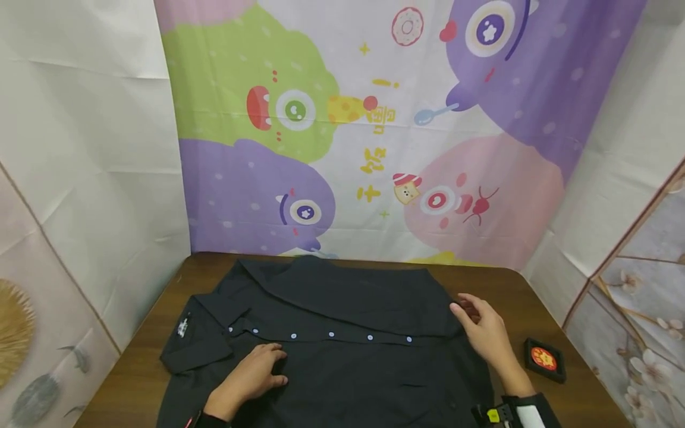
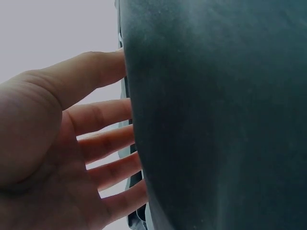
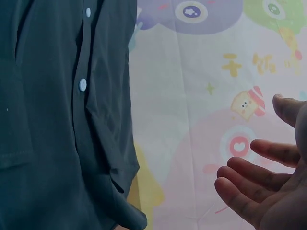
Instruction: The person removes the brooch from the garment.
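A dark button-up shirt (image 1: 369,374) lies spread on the brown table (image 1: 514,297), its row of pale buttons running crosswise. One short sleeve (image 1: 198,351) with a small white print lies folded at the left. My left hand (image 1: 254,373) is over the shirt front below the buttons; in the left wrist view its fingers (image 2: 103,115) stretch to the edge of dark cloth, which hides their tips. At the shirt's right edge is my right hand (image 1: 486,334). Its loosely spread fingers (image 3: 240,196) hold nothing in the right wrist view and look apart from the cloth.
A small black square case (image 1: 544,360) with a red and yellow emblem sits on the table, right of my right forearm. Behind the table hangs a cloth (image 1: 369,232) printed with cartoon monsters. White panels (image 1: 96,148) stand on both sides.
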`<state>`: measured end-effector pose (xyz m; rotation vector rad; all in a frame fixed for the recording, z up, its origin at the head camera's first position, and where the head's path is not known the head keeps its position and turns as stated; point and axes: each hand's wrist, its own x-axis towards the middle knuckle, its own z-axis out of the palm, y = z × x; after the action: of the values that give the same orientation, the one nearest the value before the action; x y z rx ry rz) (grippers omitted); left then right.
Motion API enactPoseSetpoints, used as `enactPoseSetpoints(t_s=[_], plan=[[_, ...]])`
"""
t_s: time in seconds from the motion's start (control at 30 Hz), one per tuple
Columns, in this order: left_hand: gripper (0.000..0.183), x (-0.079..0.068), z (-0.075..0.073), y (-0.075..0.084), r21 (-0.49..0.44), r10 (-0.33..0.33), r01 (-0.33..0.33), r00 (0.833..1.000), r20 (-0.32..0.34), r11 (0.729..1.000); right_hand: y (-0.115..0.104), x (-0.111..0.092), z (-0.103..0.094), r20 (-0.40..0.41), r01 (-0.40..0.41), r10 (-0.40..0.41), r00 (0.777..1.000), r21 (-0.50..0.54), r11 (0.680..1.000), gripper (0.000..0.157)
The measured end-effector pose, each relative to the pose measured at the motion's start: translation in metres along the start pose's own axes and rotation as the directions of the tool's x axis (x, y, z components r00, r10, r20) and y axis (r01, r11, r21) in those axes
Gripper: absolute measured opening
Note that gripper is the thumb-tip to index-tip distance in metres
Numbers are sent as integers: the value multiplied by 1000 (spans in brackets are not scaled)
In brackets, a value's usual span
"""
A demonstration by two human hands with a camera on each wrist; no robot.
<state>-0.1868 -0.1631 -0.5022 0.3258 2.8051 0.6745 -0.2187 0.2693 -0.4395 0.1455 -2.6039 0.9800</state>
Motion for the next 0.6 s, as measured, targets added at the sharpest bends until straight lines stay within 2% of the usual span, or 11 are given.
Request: enactPoseSetpoints(t_s=[0.27,0.6], plan=[[42,0,-1,0,-4,-10,10,1000,-10,1000,-4,4,9,14,17,-17,1000,2,1000,42],[41,-3,0,0,-24,9,-10,999,-32,1000,-11,8,20,22,42,-42,999,17,999,39]])
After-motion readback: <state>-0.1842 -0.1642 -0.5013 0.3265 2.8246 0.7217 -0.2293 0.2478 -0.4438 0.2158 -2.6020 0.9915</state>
